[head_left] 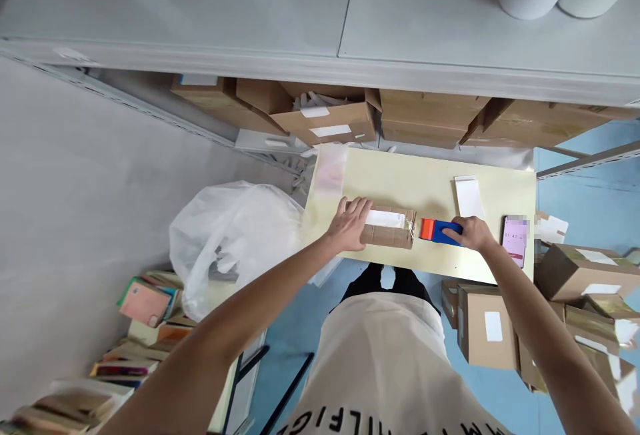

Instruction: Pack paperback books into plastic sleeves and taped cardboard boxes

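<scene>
A small cardboard box (389, 236) lies flat on the pale yellow table, with a white label (385, 219) on top and shiny clear tape at its right end. My left hand (350, 225) grips the box's left end, fingers over the far edge. Just right of the box, my right hand (470, 231) is closed around a blue-and-orange tape dispenser (440, 231), whose orange end points at the taped end. A narrow gap shows between dispenser and box. White paper slips (469, 196) lie beyond my right hand, and a phone (515, 240) with a lit screen is to its right.
The table (400, 175) stands against a grey shelf (240, 15) holding open cartons (325, 121). A large translucent plastic bag (225, 221) bulges at the table's left. Cardboard boxes (487, 328) are stacked on the blue floor at right; packets and notebooks (145, 301) pile up at lower left.
</scene>
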